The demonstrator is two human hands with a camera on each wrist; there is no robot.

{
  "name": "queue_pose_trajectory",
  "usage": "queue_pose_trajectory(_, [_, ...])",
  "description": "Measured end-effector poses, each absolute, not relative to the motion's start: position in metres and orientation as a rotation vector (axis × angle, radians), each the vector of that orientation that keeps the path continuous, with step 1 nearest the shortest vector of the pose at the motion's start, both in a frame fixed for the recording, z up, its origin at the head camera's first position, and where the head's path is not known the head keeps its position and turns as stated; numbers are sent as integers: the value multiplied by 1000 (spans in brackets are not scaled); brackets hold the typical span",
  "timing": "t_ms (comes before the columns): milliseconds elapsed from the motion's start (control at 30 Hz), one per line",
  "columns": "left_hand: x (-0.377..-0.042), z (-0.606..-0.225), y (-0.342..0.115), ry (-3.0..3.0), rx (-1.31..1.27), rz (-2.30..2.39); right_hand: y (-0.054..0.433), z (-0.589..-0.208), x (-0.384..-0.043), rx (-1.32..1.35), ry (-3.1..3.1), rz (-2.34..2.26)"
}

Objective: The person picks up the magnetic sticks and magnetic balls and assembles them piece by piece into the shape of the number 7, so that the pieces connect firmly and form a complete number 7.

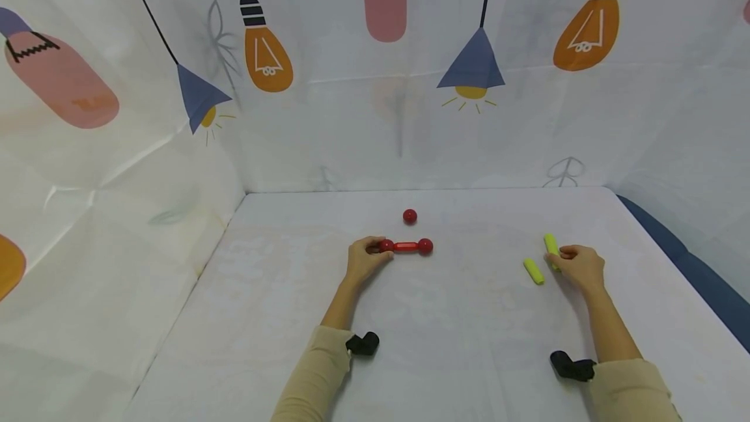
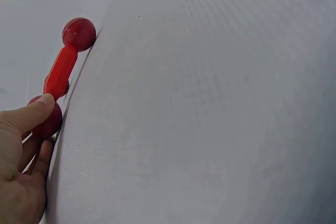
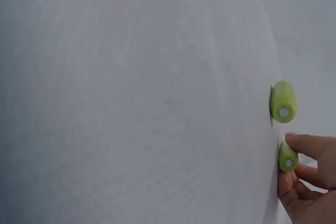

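My left hand (image 1: 364, 262) grips a red ball (image 1: 386, 246) between thumb and fingers. That ball is joined to one end of a red rod (image 1: 405, 247), and a second red ball (image 1: 425, 247) sits on the rod's other end, like a dumbbell. In the left wrist view the thumb presses where the rod (image 2: 61, 72) meets the near ball. On the right, my right hand (image 1: 580, 267) pinches a yellow-green rod (image 1: 551, 247). Its pale round end shows in the right wrist view, with the fingers about the rod (image 3: 288, 160).
A loose red ball (image 1: 409, 216) lies behind the dumbbell shape. Another yellow-green rod (image 1: 533, 271) rests left of the right hand. All lie on a white table (image 1: 445, 344); a printed white cloth (image 1: 351, 122) hangs along its back and left.
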State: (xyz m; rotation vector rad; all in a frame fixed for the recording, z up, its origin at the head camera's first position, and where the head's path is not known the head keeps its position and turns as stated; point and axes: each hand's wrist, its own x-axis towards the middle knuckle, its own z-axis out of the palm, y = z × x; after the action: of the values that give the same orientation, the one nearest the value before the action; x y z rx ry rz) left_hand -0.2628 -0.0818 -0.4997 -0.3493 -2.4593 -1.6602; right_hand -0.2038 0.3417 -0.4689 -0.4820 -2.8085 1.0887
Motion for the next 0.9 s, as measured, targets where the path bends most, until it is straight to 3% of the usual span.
queue_pose_trajectory(333, [-262, -498, -81, -2461, -337, -1657, 340, -465, -204, -547, -2818, 1183])
queue_pose_trajectory(900, [-265, -503, -81, -2467, -327, -1654, 344, -451, -204, -634, -2558, 1895])
